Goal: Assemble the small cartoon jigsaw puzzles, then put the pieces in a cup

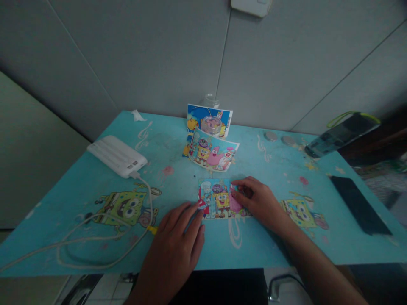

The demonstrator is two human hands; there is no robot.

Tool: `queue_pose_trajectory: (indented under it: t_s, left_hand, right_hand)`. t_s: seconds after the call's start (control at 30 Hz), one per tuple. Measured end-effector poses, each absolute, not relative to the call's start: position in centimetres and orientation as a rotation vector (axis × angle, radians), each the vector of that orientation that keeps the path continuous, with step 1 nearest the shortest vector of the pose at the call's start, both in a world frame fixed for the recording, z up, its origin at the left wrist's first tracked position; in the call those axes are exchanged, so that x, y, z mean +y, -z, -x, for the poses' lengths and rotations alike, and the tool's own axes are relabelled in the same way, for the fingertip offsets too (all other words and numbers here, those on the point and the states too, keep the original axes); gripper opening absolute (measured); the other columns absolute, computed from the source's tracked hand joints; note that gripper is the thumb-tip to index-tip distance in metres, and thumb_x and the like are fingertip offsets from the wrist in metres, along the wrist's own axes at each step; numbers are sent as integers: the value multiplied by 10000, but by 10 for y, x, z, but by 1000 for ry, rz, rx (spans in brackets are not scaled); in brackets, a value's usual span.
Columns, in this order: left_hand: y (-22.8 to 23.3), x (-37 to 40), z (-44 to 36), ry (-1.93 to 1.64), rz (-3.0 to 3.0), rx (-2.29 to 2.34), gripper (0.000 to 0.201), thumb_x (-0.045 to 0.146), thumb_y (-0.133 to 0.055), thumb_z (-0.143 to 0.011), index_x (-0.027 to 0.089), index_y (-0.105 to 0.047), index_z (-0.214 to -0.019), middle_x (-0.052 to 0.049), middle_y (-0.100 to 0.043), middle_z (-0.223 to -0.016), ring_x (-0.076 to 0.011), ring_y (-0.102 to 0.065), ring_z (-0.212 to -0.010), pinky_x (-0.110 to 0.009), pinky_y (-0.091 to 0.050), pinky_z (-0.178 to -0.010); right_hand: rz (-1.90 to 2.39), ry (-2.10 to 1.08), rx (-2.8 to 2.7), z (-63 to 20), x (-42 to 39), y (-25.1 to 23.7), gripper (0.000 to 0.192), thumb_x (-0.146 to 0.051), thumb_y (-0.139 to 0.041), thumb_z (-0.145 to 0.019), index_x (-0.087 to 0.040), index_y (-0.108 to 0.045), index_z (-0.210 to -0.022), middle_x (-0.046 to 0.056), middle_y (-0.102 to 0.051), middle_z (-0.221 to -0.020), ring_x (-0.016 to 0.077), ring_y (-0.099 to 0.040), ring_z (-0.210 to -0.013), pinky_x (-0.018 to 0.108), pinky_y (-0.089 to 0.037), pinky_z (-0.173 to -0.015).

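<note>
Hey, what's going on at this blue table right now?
A person has both hands on a small cartoon jigsaw puzzle lying flat on the blue table. The left hand rests at its left edge; the right hand presses its right side. A matching picture card lies just behind, a white power bank to the left.

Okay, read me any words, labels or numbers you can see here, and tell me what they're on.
No text is legible.
Puzzle: cartoon art only.
Reference picture: print too blurred.
Card behind it: marks on its right edge too small to read.
Power bank: no readable label.
</note>
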State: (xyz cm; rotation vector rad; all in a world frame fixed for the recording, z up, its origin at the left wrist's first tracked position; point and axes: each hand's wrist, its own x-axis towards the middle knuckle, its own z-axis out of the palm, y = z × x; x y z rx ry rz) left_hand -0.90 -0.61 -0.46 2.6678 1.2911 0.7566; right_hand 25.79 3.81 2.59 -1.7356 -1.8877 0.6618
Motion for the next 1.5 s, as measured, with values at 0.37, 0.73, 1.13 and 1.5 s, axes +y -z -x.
queue_pose_trajectory:
  t_s: [0.37, 0.73, 1.13, 1.5]
  left_hand:
    - [1, -6, 8, -753, -2652, 1307, 308, 189, -556, -957, 162, -619, -1258, -108, -629, -1321, -288, -541, -1244, -509, -485, -1021]
    - [0, -7, 7, -753, -2639, 1310, 299, 190, -555, -962, 162, -626, -1251, -104, -635, -1303, -281, -543, -1239, -510, -482, -1030]
    - [-2, -6, 7, -761, -2625, 1311, 307, 178, -547, -962, 155, -619, -1260, -101, -633, -1308, -277, -535, -1245, -502, -483, -1032]
    - [-1, -7, 6, -735, -2614, 1326, 312, 189, -542, -964, 159, -620, -1265, -106, -622, -1332, -294, -528, -1257, -511, -476, -1034]
  right_hand:
    - [1720, -697, -1948, -263, 46, -24, 266, -278, -651, -874, -238, -724, -1126, 47, -669, -944, 161, -599, -756, 285, -475, -682]
    - [1773, -786, -1999, -263, 58, -34, 167, -279, -670, -839, -214, -656, -992, -19, -629, -758, 132, -531, -615, 256, -394, -598]
    - [1620, -988, -1747, -267, 53, -28, 142, -330, -605, -906, -200, -620, -961, -7, -624, -753, 133, -553, -639, 241, -437, -570]
    - [1461, -1100, -1802, -215, 28, -31, 106, -261, -678, -907, -252, -743, -989, 16, -753, -912, 173, -689, -809, 316, -546, -765]
